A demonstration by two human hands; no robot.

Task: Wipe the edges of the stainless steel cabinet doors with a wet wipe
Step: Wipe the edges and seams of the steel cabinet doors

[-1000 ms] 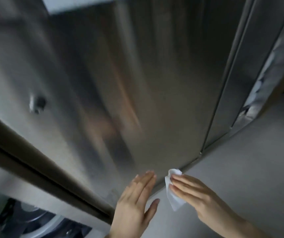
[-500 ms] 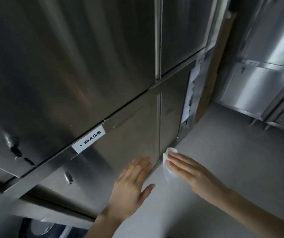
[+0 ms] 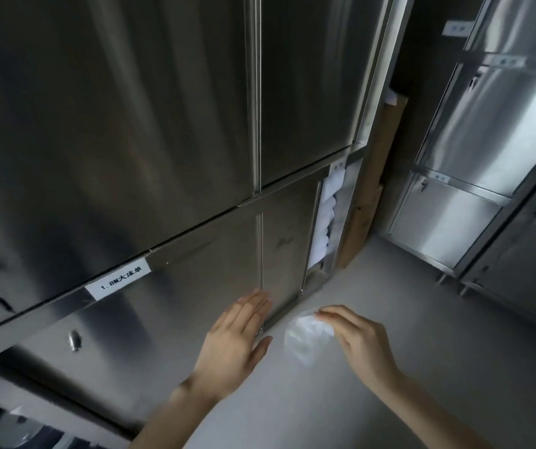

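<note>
Down low, the left hand [image 3: 235, 338] lies flat on the lower cabinet door [image 3: 179, 303]. Its grip is spread, the fingers straight and close together, the thumb splayed to the side. The fingertips reach the vertical seam at that door's right edge. Just right of the seam is a narrower door [image 3: 282, 251].

The right hand [image 3: 362, 346] hovers over the grey floor [image 3: 406, 335], near the bottom corner of the narrower door. Its grip pinches the wet wipe [image 3: 305, 343], which hangs below and to the left of the extended fingers. The thumb is hidden behind the wipe. The wipe is blurred, and whether it touches the metal cannot be told.

A white label [image 3: 118, 279] with black print sits on the rail above the lower door. A small lock [image 3: 74, 340] shows further left on the same door. Beyond the narrower door, folded white linen [image 3: 325, 222] fills a gap in the cabinet, and a brown board [image 3: 371, 189] leans just beside it. A second steel cabinet [image 3: 461, 209] stands well apart to the right, on short legs.
</note>
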